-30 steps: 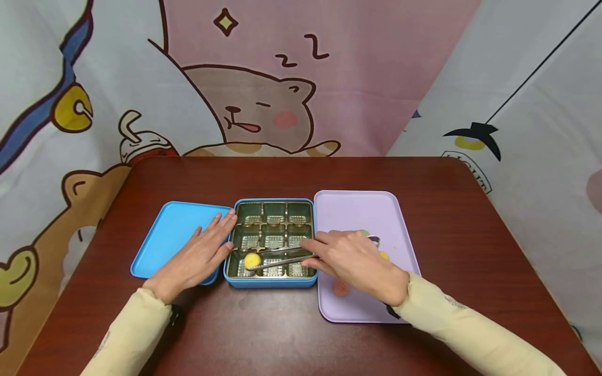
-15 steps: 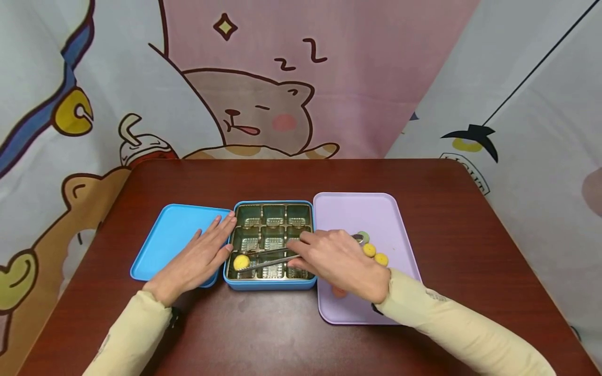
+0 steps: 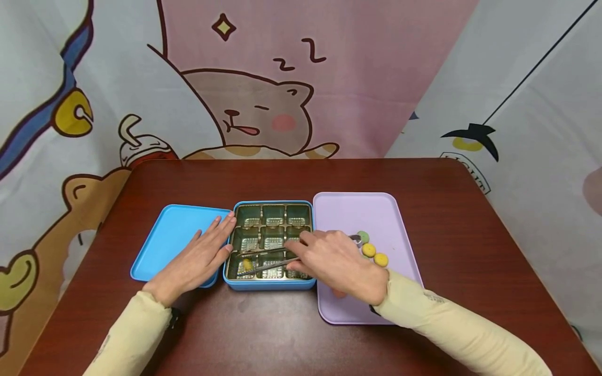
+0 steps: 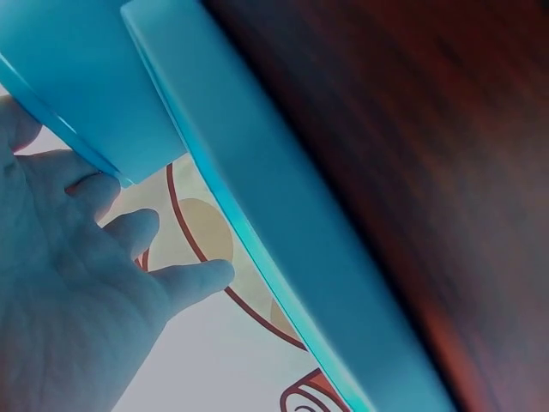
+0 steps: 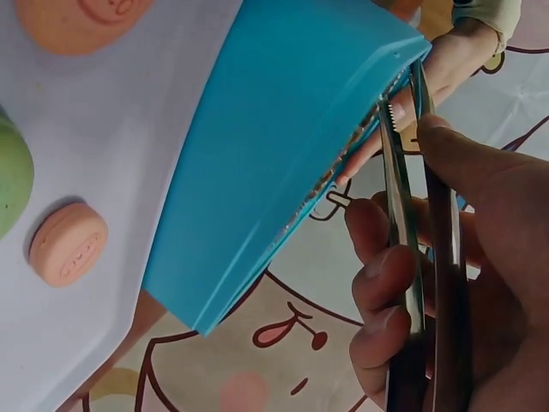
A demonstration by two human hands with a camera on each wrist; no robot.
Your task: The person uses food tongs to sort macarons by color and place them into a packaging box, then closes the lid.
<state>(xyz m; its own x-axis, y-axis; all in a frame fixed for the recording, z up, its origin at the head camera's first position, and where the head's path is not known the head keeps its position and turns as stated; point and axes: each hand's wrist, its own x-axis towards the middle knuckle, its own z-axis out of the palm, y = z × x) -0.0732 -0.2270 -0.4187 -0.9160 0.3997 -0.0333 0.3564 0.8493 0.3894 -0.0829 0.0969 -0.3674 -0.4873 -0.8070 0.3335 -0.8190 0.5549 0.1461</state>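
My right hand [image 3: 336,261] grips metal tongs [image 3: 268,268], whose two arms reach left over the front row of a blue box [image 3: 270,284] with a gold divided insert. The tong tips stand apart in the front left compartment, where a small round yellow piece [image 3: 247,265] lies low between them. In the right wrist view, thumb and fingers wrap the tongs [image 5: 446,283], and the box wall hides the piece. My left hand [image 3: 197,258] lies with straight fingers across the blue lid, its fingertips at the box's left rim; the left wrist view shows those fingers beside the blue wall.
The blue lid [image 3: 176,230] lies left of the box. On the right, a lilac tray [image 3: 357,209] holds two yellow pieces [image 3: 374,255], green ones [image 3: 362,236] and orange ones [image 5: 69,245] with stamped tops. A patterned curtain [image 3: 357,78] hangs behind the brown table [image 3: 263,329].
The tongs moved left with the yellow piece, then their tips spread and the piece dropped into the front left compartment. The left hand stays in place.
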